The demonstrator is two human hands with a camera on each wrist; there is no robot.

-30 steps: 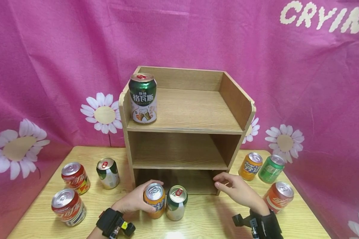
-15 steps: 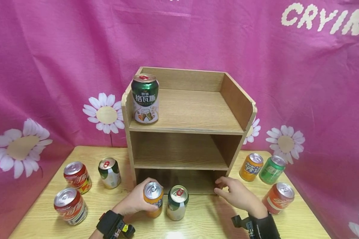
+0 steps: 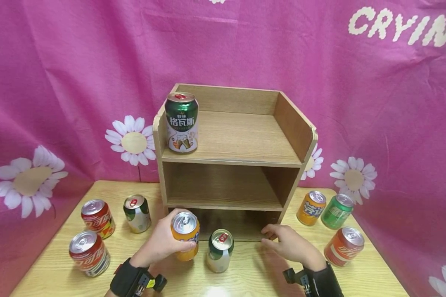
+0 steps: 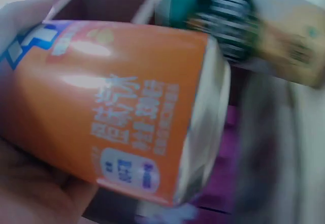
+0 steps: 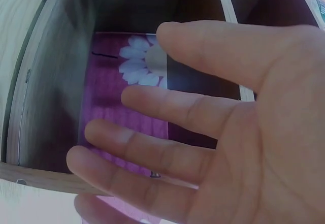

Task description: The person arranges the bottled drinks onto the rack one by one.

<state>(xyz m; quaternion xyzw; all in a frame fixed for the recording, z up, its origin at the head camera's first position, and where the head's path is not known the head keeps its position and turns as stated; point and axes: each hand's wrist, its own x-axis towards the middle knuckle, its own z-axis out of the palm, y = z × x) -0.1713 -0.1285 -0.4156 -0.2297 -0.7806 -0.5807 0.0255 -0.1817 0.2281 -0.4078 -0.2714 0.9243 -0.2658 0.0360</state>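
Observation:
My left hand [image 3: 161, 239] grips an orange soda can [image 3: 186, 233] in front of the shelf's bottom level. In the left wrist view the can's orange side [image 4: 137, 107] fills the middle, with fingers and thumb around it. Just right of it a green-and-white kvass can [image 3: 220, 251] stands upright on the table. My right hand [image 3: 291, 243] is by the lower right corner of the wooden shelf [image 3: 230, 163], holding nothing. Its fingers [image 5: 152, 102] are extended and spread before the bottom compartment in the right wrist view; contact with the shelf is unclear.
Another kvass can [image 3: 182, 123] stands on the top level. Two red cola cans [image 3: 98, 218] and a kvass can [image 3: 137, 214] stand left. An orange can [image 3: 311, 208], a green can [image 3: 337, 211] and an orange-red cola can [image 3: 344, 246] stand right. A pink curtain [image 3: 223, 45] hangs behind.
My left hand has lifted the orange soda can and moved it left, away from the kvass can beside it. The right hand has barely moved.

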